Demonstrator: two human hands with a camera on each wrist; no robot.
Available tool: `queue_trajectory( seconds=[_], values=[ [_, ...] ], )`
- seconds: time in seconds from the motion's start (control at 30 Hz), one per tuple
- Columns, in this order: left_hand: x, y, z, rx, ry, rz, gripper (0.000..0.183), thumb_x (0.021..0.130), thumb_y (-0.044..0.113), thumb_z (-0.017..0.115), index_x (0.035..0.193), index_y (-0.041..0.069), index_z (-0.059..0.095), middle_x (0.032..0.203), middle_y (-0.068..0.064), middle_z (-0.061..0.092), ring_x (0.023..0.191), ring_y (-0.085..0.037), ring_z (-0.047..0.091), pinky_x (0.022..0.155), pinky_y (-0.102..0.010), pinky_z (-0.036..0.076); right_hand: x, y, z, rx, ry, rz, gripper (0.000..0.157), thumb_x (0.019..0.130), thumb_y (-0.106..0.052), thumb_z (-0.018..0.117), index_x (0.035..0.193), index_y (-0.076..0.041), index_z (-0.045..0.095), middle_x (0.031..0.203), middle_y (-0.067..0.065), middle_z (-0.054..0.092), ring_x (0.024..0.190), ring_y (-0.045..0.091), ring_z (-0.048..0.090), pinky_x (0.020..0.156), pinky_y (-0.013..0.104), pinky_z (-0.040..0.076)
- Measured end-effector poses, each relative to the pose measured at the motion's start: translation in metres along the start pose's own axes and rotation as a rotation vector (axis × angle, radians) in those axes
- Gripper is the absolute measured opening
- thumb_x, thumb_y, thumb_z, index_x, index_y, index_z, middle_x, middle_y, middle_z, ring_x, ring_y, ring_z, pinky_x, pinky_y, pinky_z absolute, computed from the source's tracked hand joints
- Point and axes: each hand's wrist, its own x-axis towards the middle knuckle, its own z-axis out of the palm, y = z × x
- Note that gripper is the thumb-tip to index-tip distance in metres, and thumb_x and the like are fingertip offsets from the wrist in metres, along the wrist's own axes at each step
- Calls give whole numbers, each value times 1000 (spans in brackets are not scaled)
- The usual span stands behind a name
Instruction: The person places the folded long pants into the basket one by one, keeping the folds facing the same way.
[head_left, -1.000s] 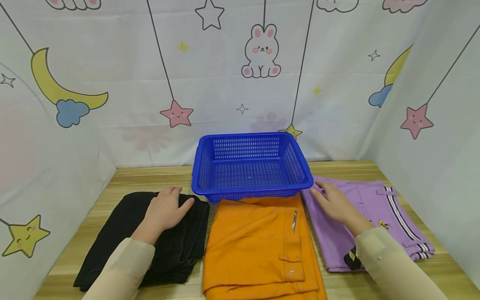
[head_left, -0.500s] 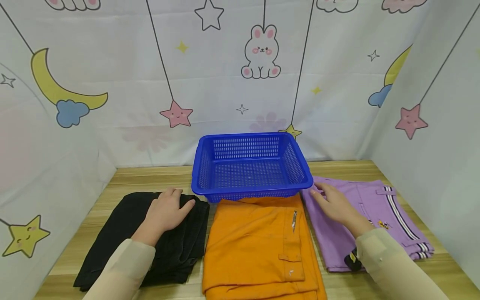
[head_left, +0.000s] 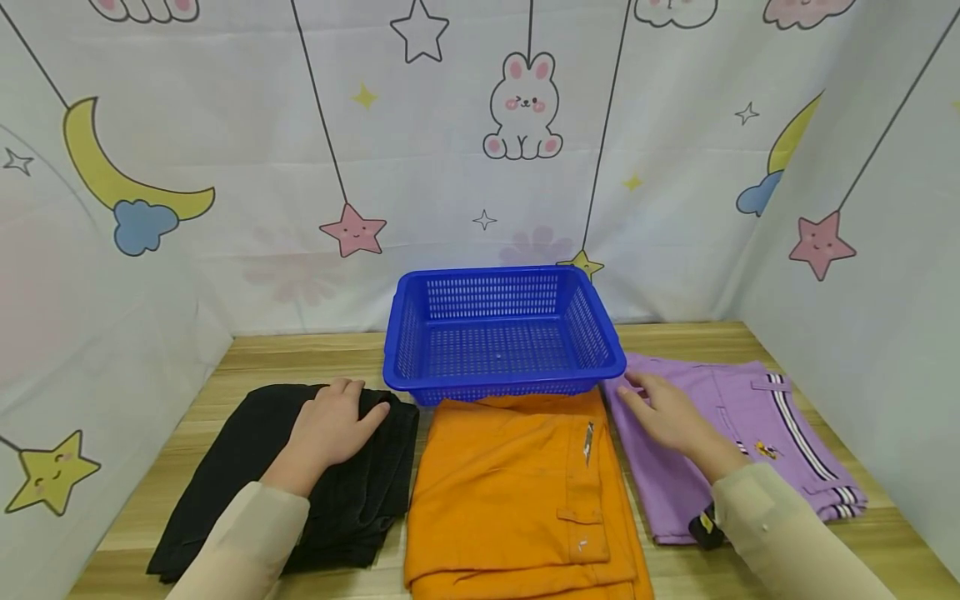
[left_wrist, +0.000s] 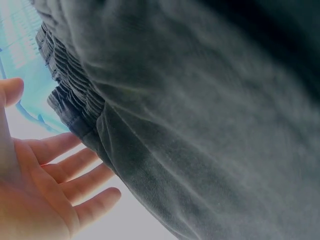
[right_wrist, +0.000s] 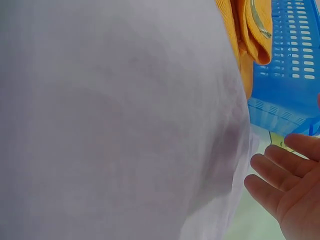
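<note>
In the head view my left hand (head_left: 330, 423) lies over the folded black trousers (head_left: 225, 467), fingers extended toward the back. The left wrist view shows the gathered elastic waistband (left_wrist: 70, 80) of the black trousers beside the straight fingers. On the other side, my right hand (head_left: 670, 414) is over the folded purple garment (head_left: 720, 383), which has striped trim, close to the front right corner of the blue basket (head_left: 495, 387). Neither hand grips anything; whether the right fingers touch the cloth is hard to tell. Folded orange trousers (head_left: 510, 500) lie between both arms.
The blue mesh basket stands at the back of the wooden table (head_left: 300, 354), just behind the orange trousers. A white curtain (head_left: 262, 150) printed with stars, moons and a rabbit hangs behind the table and along both sides.
My right hand has drawn back very slightly from the basket's corner. The left hand, the garments and the basket stay where they were.
</note>
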Motion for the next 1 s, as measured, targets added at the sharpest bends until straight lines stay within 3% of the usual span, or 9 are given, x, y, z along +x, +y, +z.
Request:
queue_trajectory(
  seconds=[0.77,1.0],
  values=[
    [-7,-1,-4,-6,0,-14,69,94,48,46,138,-6,41,138,-31,41,122,-50,41,98,-64,35,-6,-8,6,-20,4,-39,52,100,-33,43,130,9,50,127,28,56,110,41,58,94,54,44],
    [-9,-1,-5,-9,-11,-20,68,94,47,46,137,-6,42,137,-32,41,121,-51,41,97,-64,36,-7,-11,7,-15,-26,-21,55,99,-39,42,129,6,52,125,25,58,107,38,59,92,54,45]
  ],
)
